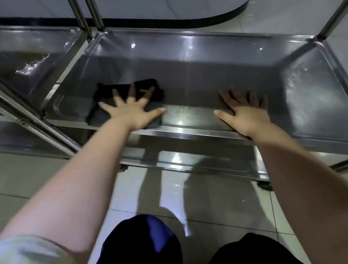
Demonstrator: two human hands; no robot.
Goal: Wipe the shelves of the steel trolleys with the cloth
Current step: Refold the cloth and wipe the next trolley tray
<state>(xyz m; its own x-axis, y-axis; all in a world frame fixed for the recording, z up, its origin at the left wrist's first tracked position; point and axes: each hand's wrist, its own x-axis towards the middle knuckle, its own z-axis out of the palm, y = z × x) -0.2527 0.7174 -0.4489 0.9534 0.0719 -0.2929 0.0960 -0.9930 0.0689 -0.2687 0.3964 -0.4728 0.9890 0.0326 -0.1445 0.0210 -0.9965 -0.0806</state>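
Note:
A dark cloth (105,91) lies flat on the left part of a steel trolley shelf (216,78). My left hand (133,110) presses down on the cloth with fingers spread wide; it looks blurred. My right hand (247,113) rests flat on the same shelf near its front rim, fingers apart, holding nothing. Part of the cloth is hidden under my left palm.
A second steel trolley (22,57) stands close on the left, its upright posts (86,14) rising beside the shelf. A lower shelf (191,159) and a caster wheel (265,185) show beneath. My knees (147,245) are over the tiled floor.

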